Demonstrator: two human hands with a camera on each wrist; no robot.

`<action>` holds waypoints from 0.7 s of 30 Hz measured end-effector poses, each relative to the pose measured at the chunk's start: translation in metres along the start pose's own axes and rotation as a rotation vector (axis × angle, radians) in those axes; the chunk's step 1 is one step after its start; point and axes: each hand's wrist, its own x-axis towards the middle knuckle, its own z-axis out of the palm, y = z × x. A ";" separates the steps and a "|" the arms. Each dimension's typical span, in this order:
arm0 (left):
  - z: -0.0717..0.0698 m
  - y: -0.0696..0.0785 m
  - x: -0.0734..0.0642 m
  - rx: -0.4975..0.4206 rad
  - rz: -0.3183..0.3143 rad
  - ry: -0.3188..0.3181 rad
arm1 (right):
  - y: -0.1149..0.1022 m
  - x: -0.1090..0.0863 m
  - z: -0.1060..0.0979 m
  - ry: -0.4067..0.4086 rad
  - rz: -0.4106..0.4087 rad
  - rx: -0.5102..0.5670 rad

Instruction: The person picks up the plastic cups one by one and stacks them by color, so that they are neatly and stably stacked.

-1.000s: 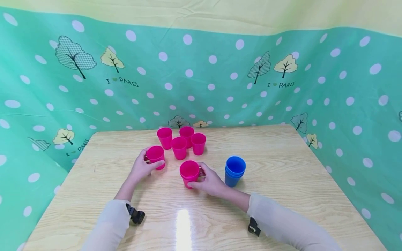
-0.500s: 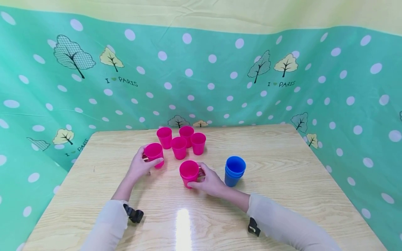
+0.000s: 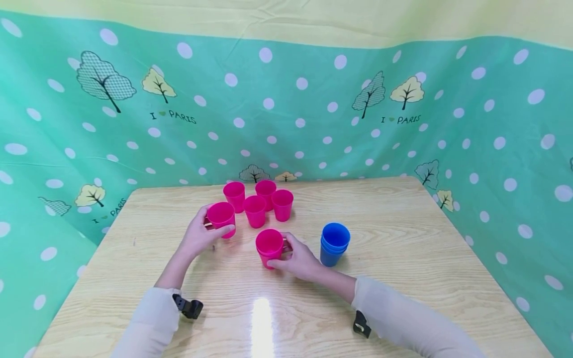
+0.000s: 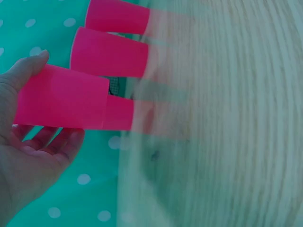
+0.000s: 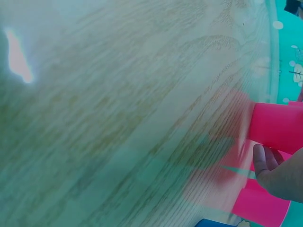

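A: What sits nearest?
B: Two off-white cloth sleeves (image 3: 152, 318), cut off by the lower edge, with a small black device (image 3: 191, 309) at each wrist.

A: And the right hand?
B: The right hand (image 3: 302, 259) grips an upright stack of tapered pink plastic cups (image 3: 269, 252) on its handle side, thumb across the front. Its other fingers are partly hidden, and I can't count how many cups are nested.

A: Beside it?
B: An upright stack of tapered blue plastic cups (image 3: 333, 251) on the pale wood-grain table (image 3: 447, 248). The right wrist view catches only a blue sliver.

A: The left hand?
B: The left hand (image 3: 198, 238) holds another tapered pink plastic cup (image 3: 221, 219) between thumb and fingers, its base seemingly clear of the table. From the head, the cup covers most of the fingers; the left wrist view shows them bent along its side.

A: Farther back?
B: Four more pink plastic cups (image 3: 255, 213) stand clustered, the rear ones partly covered. Behind hangs a green dotted cloth (image 3: 286, 149), cropped at the sides.
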 end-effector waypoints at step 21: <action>0.005 0.029 -0.010 0.053 0.059 -0.031 | 0.001 -0.001 -0.001 -0.005 -0.006 0.008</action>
